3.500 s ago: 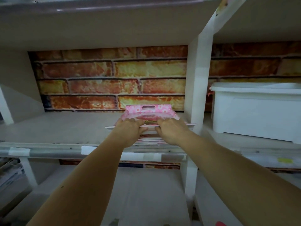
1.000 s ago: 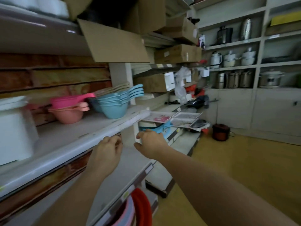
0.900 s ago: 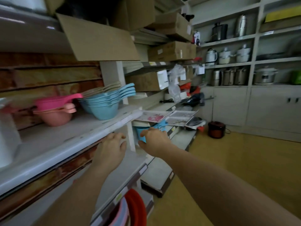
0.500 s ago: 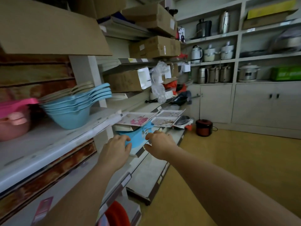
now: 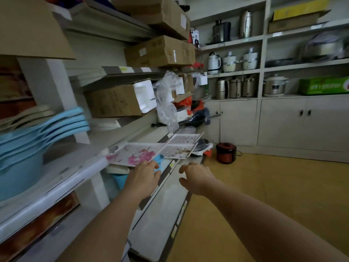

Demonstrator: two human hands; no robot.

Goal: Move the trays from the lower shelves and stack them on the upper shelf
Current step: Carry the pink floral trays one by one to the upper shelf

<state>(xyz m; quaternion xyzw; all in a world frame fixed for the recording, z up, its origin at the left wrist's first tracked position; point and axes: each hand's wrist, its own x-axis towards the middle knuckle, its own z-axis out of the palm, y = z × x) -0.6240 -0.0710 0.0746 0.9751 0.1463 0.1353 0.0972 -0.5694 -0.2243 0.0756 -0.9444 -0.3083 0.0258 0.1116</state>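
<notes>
A white tray with pink flowers (image 5: pixel 132 155) lies on the shelf edge just past the white upright, sticking out over the aisle. Two more white patterned trays (image 5: pixel 181 148) overlap beside it to the right. My left hand (image 5: pixel 142 175) is stretched out with its fingertips right at the near edge of the flowered tray; whether they touch it I cannot tell. My right hand (image 5: pixel 194 176) hovers to the right over the lower shelf, fingers loosely spread, holding nothing.
Stacked blue plastic scoops (image 5: pixel 28 140) sit on the white shelf (image 5: pixel 62 178) at left. Cardboard boxes (image 5: pixel 117 101) and a plastic bag fill the shelves above. A red pot (image 5: pixel 225 152) stands on the yellow floor. Back shelves (image 5: pixel 262 69) hold kettles and cookers.
I let go of the pink flowered tray on the brick-backed shelf and turned right along the aisle. Both empty hands have come up to the trays jutting from the shelf.
</notes>
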